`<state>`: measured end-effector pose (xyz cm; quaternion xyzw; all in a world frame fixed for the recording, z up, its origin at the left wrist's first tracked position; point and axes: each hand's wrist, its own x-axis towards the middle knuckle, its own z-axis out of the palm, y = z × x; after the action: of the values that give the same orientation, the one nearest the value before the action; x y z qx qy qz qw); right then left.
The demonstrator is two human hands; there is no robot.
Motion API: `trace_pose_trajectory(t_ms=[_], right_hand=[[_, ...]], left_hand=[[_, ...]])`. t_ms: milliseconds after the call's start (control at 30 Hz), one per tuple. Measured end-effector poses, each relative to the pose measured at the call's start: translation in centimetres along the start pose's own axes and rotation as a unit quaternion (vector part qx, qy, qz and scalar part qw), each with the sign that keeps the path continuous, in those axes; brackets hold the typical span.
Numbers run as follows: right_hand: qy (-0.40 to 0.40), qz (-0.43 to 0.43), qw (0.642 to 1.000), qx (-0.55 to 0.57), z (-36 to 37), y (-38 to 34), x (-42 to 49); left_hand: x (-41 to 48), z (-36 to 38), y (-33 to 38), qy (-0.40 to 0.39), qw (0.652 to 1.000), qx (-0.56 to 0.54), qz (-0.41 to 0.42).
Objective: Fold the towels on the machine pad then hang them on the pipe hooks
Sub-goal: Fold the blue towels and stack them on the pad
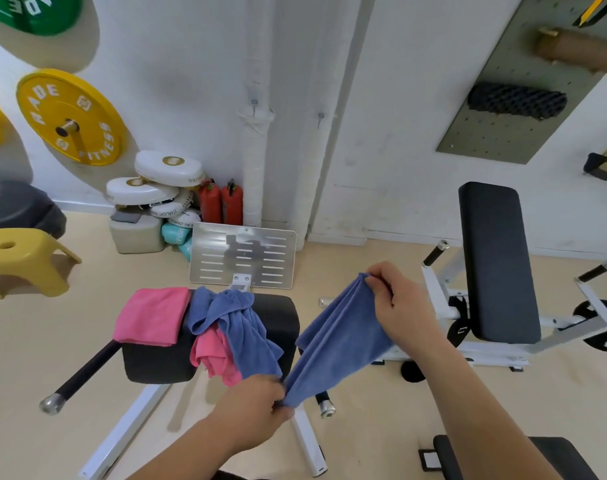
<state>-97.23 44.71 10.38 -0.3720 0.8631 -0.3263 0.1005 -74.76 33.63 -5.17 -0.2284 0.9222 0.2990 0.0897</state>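
Between the hands: held towel (340,337), blue, pulled taut in a slanting band; its layered edges suggest it is doubled lengthwise, though the inner folds cannot be made out. It hangs in the air, off the pad (277,317).
Left hand (257,403): at the band's near, lower end, fingers curled and pinching the bunched corner; the fingertips are buried in cloth.
Right hand (399,306): at the far, upper end, thumb and fingers pinching that corner; its back faces the camera, so the palm side is hidden.
Left of the grip: loose blue towel (239,323), crumpled on the black pad and draping over its front; its lower edge ends just beside the left hand, and whether they touch cannot be told.
Under that heap: loose pink towel (212,355), mostly covered.
Farther left: folded pink towel (153,315), flat on the pad's left corner, overhanging it.
Beyond the grip: pipe (255,168), white and wrapped, against the wall, with a hook (254,103) too small to make out well; second hook (320,117) to its right.
Bottom edge: both forearms cut off.
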Motion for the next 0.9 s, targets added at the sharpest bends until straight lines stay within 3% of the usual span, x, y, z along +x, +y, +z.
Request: trace_pose_trajectory(t_ms=[300,433,533,667,800,900], right_hand=[[-0.162,-0.128,0.978,0.007,0.8,-7.5,2.6],[-0.180,-0.153,0.972,-0.010,2.8,-11.8,4.9],[-0.184,-0.170,0.968,-0.016,4.4,-15.3,6.6],[-0.178,-0.166,0.970,-0.020,6.3,-19.5,8.4],[-0.071,-0.118,0.988,-0.074,8.0,-20.6,10.9],[-0.002,-0.030,0.997,-0.066,9.2,-19.3,12.0]], left_hand=[[0.5,-4.5,-4.9,0.070,0.984,-0.066,-0.150],[1.9,-7.8,-7.8,0.165,0.972,-0.128,-0.111],[2.4,-11.1,-9.7,0.128,0.976,-0.172,-0.034],[3.5,-15.1,-13.3,0.045,0.962,-0.269,0.005],[3.6,-17.9,-18.0,-0.058,0.957,-0.283,0.012],[2.7,-20.4,-21.6,-0.077,0.914,-0.398,-0.025]])
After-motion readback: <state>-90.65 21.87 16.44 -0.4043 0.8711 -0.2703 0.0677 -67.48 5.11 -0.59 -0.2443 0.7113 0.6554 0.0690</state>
